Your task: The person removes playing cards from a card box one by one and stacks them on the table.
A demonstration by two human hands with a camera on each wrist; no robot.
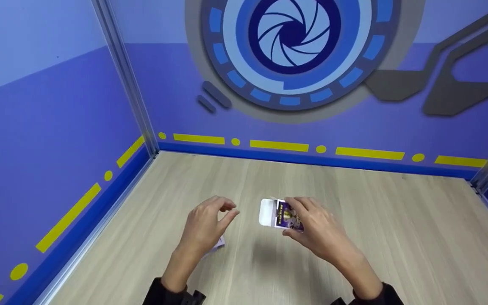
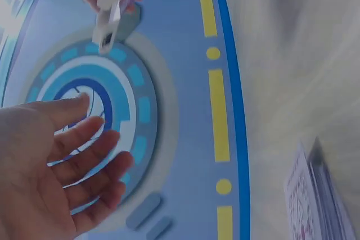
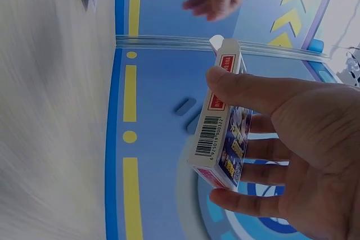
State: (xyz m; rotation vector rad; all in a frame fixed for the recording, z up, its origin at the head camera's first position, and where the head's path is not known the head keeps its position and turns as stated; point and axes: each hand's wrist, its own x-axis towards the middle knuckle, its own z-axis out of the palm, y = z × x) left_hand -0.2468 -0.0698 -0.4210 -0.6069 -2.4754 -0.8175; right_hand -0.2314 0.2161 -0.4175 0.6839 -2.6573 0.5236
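Observation:
My right hand (image 1: 320, 226) grips a small printed card box (image 1: 287, 217) by its sides, thumb on one edge and fingers on the other. The box is held above the table, and its white end flap (image 1: 267, 212) stands out towards the left. A barcode and red label show on the narrow side of the box (image 3: 209, 136) in the right wrist view. My left hand (image 1: 205, 222) hovers to the left of the flap, fingers loosely bent, holding nothing. Below it lies a pale purple stack of cards (image 2: 308, 200), mostly hidden by the left wrist in the head view.
The wood-grain table (image 1: 388, 237) runs back to a blue and purple wall (image 1: 167, 97) with a round printed emblem. A second panel (image 1: 49, 140) closes off the left side, joined by a metal corner post (image 1: 127, 76).

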